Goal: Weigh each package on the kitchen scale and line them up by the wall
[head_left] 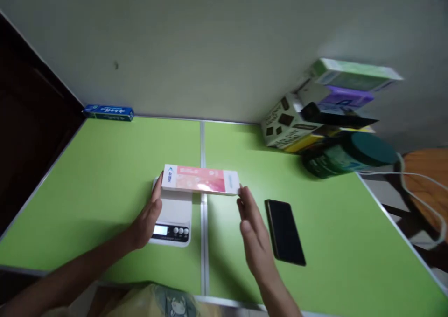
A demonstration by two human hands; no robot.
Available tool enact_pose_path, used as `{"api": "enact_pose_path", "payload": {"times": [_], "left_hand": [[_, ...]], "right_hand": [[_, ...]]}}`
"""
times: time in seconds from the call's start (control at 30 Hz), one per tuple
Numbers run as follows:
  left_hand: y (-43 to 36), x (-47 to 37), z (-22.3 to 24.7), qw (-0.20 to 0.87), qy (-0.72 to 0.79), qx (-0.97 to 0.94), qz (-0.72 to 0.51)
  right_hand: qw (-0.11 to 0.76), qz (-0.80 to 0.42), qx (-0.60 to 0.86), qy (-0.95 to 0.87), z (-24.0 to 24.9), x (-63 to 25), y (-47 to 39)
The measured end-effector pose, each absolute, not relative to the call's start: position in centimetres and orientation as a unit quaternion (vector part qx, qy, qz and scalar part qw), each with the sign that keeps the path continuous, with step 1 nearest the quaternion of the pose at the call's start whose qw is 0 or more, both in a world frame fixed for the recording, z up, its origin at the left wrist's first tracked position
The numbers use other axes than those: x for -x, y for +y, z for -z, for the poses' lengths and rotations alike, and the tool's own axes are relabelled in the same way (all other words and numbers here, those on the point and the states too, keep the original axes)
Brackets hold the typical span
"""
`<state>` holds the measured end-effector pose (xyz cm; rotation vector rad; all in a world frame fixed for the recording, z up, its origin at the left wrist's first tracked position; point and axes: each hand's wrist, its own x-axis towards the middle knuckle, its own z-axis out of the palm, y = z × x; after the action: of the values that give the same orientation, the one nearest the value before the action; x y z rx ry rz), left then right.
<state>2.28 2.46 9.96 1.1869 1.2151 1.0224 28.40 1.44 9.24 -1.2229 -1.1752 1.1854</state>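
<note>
A long pink and white box [200, 180] is held level between my two hands, above the green table. My left hand [149, 217] presses its fingers against the box's left end. At the right end, the fingertips of my right hand [254, 230] touch the box. Partly beneath the box and beside my left hand lies a white kitchen scale [175, 210] with a lit display and round buttons; the box hides its back part. A black phone [285, 231] rests on the table to the right of my right hand.
The green table [105, 168] has a metal seam down its middle. A blue box [109, 112] lies at the back left by the wall. Stacked cartons [287, 123] and a green jar with a dark lid [346, 155] stand at the back right. A white cable [413, 175] runs beyond the right edge.
</note>
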Motion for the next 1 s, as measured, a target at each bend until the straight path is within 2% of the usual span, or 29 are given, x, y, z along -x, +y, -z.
{"api": "enact_pose_path", "payload": {"times": [0.17, 0.43, 0.67, 0.87, 1.0], "left_hand": [[-0.7, 3.3, -5.5, 0.522, 0.549, -0.499, -0.420], [-0.5, 4.2, -2.6, 0.506, 0.578, -0.482, -0.421], [0.2, 7.2, -4.6, 0.435, 0.648, -0.347, -0.519], [-0.9, 8.3, -6.3, 0.405, 0.664, -0.336, -0.531], [-2.0, 6.0, -6.6, 0.444, 0.645, -0.347, -0.516]], "right_hand": [[0.480, -0.522, 0.504, -0.492, -6.0, -22.7, -0.8], [0.476, -0.520, 0.548, -0.451, -4.6, -22.2, -1.1], [0.570, -0.432, 0.609, -0.342, -5.1, -25.6, -0.3], [0.570, -0.431, 0.621, -0.321, -5.1, -26.8, -0.4], [0.561, -0.459, 0.607, -0.325, -4.7, -25.6, -0.2]]}}
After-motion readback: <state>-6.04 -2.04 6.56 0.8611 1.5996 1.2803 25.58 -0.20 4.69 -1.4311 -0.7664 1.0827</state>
